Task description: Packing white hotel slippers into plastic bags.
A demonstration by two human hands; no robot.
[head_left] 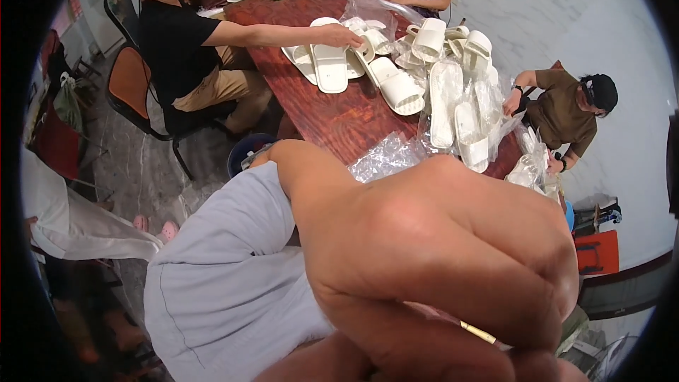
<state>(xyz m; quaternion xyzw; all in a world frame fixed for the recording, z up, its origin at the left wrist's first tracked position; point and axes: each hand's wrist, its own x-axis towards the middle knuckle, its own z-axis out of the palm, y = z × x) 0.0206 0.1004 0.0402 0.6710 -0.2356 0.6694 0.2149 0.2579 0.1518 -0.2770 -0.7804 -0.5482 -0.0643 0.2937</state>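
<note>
Very close and large, my left hand [438, 255] fills the lower middle of the view, with its back showing. Its fingers are bent and closed toward the thumb near the lower edge. Whatever lies between the fingertips is hidden. Through the gap between thumb and fingers shows a short length of a thin pale-gold stick [478, 331]; I cannot tell whether it is held. More skin appears at the lower edge, but I cannot make out my right hand there. Grey-blue cloth [226, 255] of my clothing lies left of the hand.
White slide sandals [330, 64] and clear plastic bags [389, 155] cover much of the red-brown table [283, 35]. A person in black [177, 49] reaches for sandals; others sit around the table. A dark blue bucket [240, 159] stands beside it. An orange-backed chair [131, 88] is at left.
</note>
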